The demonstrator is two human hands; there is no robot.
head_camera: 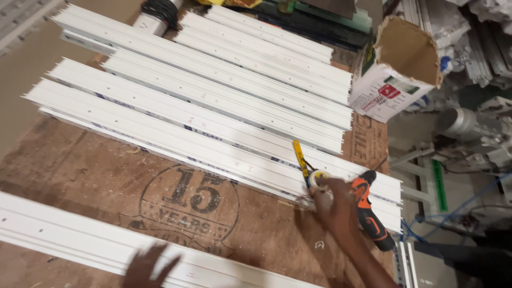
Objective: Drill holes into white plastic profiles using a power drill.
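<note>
Your right hand [333, 200] grips a yellow tape measure [308, 169] at the white profiles' [213, 122] near edge, beside the orange drill [370, 213]. Your left hand [149, 266], fingers spread, is blurred and cropped. Bare plywood bench [106, 181] lies between.

open board: bare plywood tabletop [106, 176] lies open between the white profile stack [213, 106] and a lone white profile [80, 240] nearer me
blocked beyond: the stack covers the far half
right of stack: cardboard box [397, 74], orange drill [370, 213] and tape measure [306, 165] crowd the edge
</note>
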